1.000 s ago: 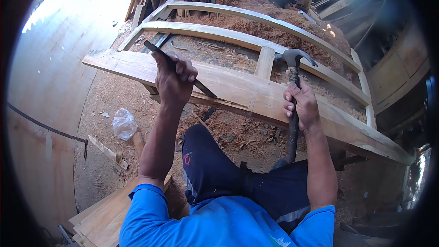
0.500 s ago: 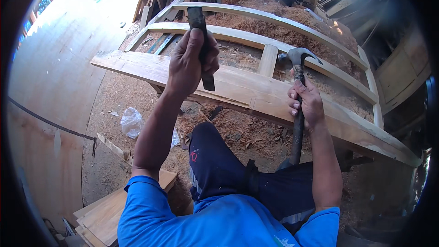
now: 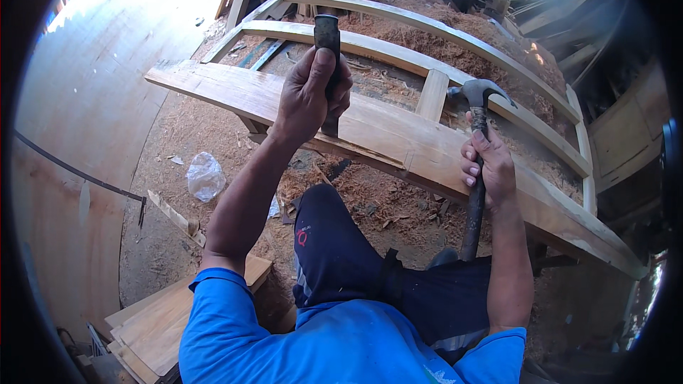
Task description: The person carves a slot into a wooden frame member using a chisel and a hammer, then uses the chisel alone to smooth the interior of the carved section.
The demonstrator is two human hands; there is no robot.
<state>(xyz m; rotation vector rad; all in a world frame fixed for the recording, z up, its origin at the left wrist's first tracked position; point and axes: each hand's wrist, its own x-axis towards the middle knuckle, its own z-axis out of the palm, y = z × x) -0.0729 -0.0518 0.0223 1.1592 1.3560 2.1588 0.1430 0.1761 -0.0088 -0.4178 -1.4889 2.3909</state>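
Plywood (image 3: 78,114) spans the far left, its edge meeting a shaving-strewn floor (image 3: 167,128) where a plastic bag (image 3: 205,176) lies well apart from the hands. The left hand (image 3: 311,96) is raised at the plank (image 3: 388,124), fingers wrapped round a chisel (image 3: 327,34), thumb pressed along its upper part; the blade points down by the plank's near edge, though whether its tip touches wood is hard to tell. Open room lies over the plank between the hands. The right hand (image 3: 491,167) has its fingers curled tight round the handle of a hammer (image 3: 479,122), head up, claw toward the right, handle end close to the trousers (image 3: 448,291).

The bag is clear and crumpled, the chisel dark and narrow. The plank is pale and thick, splintered along its near edge; beyond it, curved rails (image 3: 377,46) arch before heaped reddish shavings (image 3: 455,21). The hammer has a grey metal head and a dark handle
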